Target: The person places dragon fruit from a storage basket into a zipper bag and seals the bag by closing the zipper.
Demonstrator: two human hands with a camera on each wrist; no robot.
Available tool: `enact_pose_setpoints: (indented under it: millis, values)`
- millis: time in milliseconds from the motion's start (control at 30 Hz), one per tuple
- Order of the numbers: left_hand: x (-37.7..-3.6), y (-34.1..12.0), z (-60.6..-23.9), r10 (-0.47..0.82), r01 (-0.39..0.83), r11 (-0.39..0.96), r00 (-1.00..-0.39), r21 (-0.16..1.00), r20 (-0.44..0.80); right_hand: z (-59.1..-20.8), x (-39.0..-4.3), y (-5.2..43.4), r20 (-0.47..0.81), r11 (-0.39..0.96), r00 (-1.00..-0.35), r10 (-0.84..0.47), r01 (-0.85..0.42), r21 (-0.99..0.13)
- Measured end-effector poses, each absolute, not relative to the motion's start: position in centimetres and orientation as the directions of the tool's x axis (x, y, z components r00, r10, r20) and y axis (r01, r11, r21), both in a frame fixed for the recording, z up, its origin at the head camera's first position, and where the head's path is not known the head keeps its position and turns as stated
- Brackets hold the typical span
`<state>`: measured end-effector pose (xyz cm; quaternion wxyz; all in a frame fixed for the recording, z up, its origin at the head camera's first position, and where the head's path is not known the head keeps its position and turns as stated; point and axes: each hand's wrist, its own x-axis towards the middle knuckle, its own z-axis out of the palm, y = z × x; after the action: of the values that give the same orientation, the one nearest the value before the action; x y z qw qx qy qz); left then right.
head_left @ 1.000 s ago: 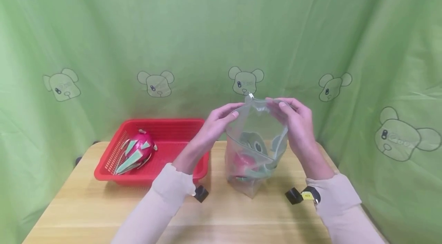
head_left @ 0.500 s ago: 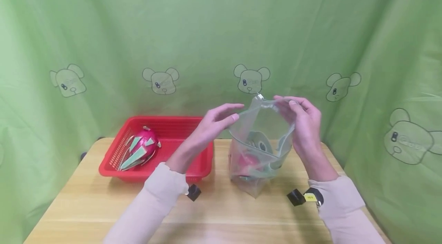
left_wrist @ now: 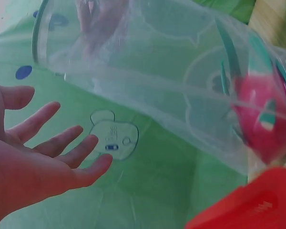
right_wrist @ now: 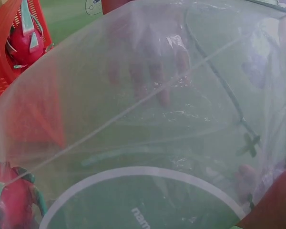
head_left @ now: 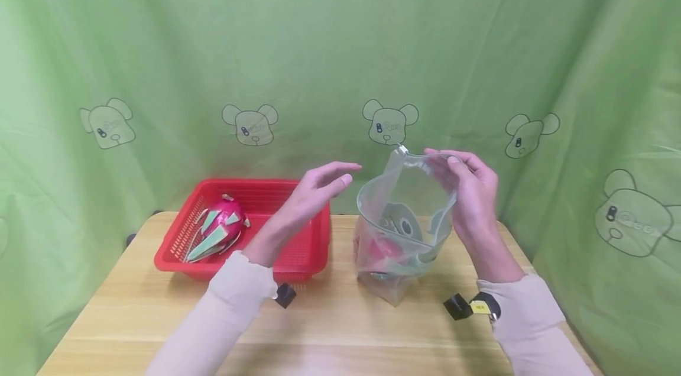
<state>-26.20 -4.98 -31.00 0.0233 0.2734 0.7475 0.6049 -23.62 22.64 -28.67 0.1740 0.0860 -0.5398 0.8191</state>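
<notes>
A clear zip bag (head_left: pixel 396 287) with a green rim and printed pattern stands upright on the wooden table, its mouth wide. Inside it, at the bottom, lies a pink dragon fruit (left_wrist: pixel 262 114) with green scales. My right hand (head_left: pixel 473 187) pinches the right side of the bag's rim between thumb and fingers. Apart from the bag, to its left, my left hand (head_left: pixel 314 190) hangs in the air over the basket's right end, fingers spread, holding nothing. A second dragon fruit (head_left: pixel 220 222) lies in the left part of the red basket (head_left: pixel 321 240).
The basket stands on the left half of the wooden table (head_left: pixel 346 334). A green curtain (head_left: pixel 319 57) printed with bear heads hangs behind and beside the table. A white zip slider (head_left: pixel 402 149) sits at the bag's back edge.
My left hand has let go of the bag's left rim and moved left, away from it. My right hand keeps its grip, and the bag's left rim now curves freely.
</notes>
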Motion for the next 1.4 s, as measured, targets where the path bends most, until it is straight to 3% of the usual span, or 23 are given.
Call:
enact_pose_setpoints:
  millis: [333, 633, 1000, 1400]
  values:
    - [-27.5, -7.5, -31.5, 0.348, 0.388, 0.188, -0.885, 0.902, 0.308, -28.7, -23.4, 22.6, 0.320, -0.364, -0.926, 0.201, -0.375, -0.853]
    - [-28.5, -10.6, -32.0, 0.223, 0.336, 0.354, -0.937, 0.873, 0.270, -28.8, -23.5, 21.7, 0.323, -0.351, -0.923, 0.209, -0.379, -0.856]
    - [-29.8, -14.7, -32.6, 0.134, 0.283, 0.564, -0.958, 0.776, 0.251, -28.8, -23.6, 21.1, 0.333, -0.337, -0.920, 0.207, -0.387, -0.859]
    - [-30.7, -17.4, -33.8, 0.075, 0.194, 0.703, -0.977, 0.684, 0.200, -28.8, -23.6, 20.6, 0.323, -0.331, -0.920, 0.222, -0.383, -0.862]
